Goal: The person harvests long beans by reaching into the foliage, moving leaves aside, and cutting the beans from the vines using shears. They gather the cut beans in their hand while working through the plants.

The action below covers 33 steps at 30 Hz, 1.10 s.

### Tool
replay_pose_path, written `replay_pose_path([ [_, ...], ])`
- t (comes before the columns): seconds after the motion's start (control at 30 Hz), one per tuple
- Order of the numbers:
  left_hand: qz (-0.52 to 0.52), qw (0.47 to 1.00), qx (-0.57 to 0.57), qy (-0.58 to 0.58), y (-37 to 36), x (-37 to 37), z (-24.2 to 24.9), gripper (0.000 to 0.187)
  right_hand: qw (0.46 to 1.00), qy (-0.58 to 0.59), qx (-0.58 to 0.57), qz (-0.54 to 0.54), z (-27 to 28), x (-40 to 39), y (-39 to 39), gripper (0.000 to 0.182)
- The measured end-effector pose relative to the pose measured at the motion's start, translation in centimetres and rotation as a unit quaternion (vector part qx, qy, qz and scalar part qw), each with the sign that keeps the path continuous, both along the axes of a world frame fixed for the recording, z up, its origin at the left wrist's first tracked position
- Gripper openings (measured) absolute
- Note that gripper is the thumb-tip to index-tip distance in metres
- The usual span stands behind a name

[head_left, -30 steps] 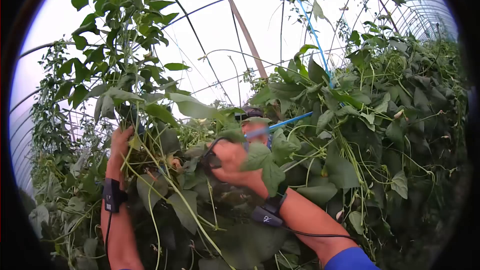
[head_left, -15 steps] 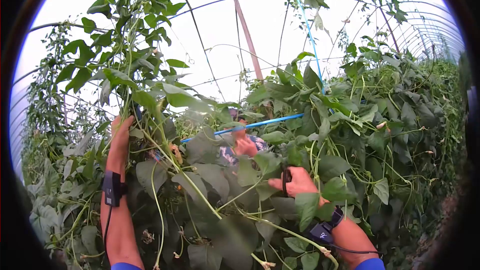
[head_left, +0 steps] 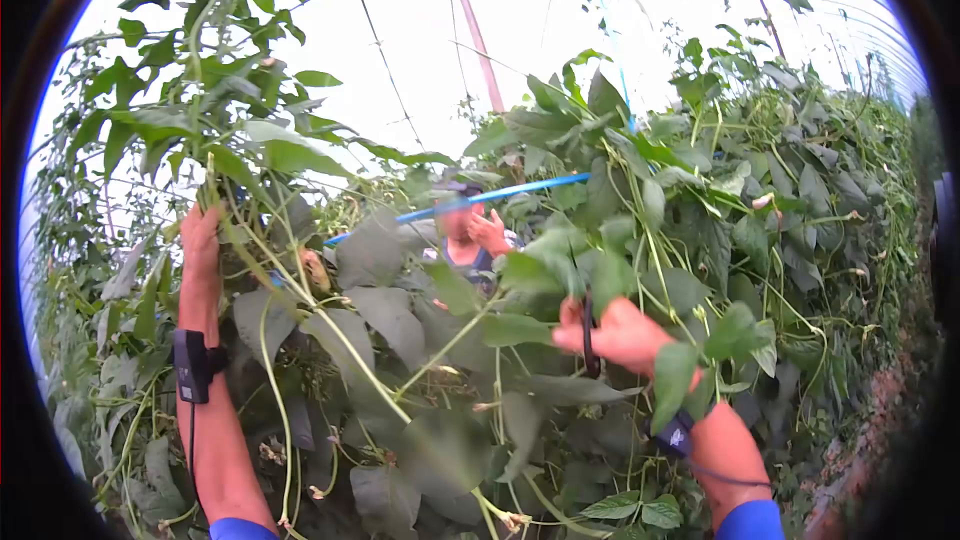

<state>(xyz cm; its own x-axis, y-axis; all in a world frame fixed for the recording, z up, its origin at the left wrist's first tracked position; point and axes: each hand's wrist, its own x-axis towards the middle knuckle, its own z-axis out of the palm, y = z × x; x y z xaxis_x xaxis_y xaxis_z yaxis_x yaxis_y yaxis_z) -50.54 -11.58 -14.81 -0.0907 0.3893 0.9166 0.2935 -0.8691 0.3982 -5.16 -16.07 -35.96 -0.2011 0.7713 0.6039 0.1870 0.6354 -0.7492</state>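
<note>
My left hand is raised at the left, its fingers closed round the stems of a tall climbing bean vine; leaves partly hide the fingertips. At centre right, my right hand is closed on scissors with a black loop handle. Leaves hide the blades. Broad green leaves and a long pale stem fill the space between both hands. Several leaves hang in front of my right wrist.
A blue strap runs across the foliage between the hands. Behind it stands another person with a hand raised near the head. Dense vines line the right side. Metal hoops and a reddish post rise overhead.
The view has shifted, with the strap now higher in it. My right hand has moved up and right among the leaves with the scissors. My left hand keeps its hold on the vine.
</note>
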Motion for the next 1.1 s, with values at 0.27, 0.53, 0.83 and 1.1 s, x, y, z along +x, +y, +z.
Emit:
replay_pose_path([
  [0.27,0.021,1.000,0.001,0.004,-0.3,0.0,-0.3,0.027,0.964,0.135,-0.059,0.223,-2.0,-1.7,-2.1,0.031],
  [0.53,0.031,0.999,0.010,-0.039,0.3,-0.2,-0.4,0.021,0.968,0.052,-0.247,0.000,-13.1,-3.7,-3.7,0.037],
  [0.83,0.060,0.998,0.028,0.015,1.2,-1.6,0.0,0.028,0.948,0.076,-0.309,-0.023,-19.5,-6.1,-8.1,0.039],
  [1.1,0.088,0.994,0.043,0.052,0.9,-2.0,0.0,0.028,0.984,0.118,-0.111,-0.080,-22.2,-7.7,-10.0,0.026],
])
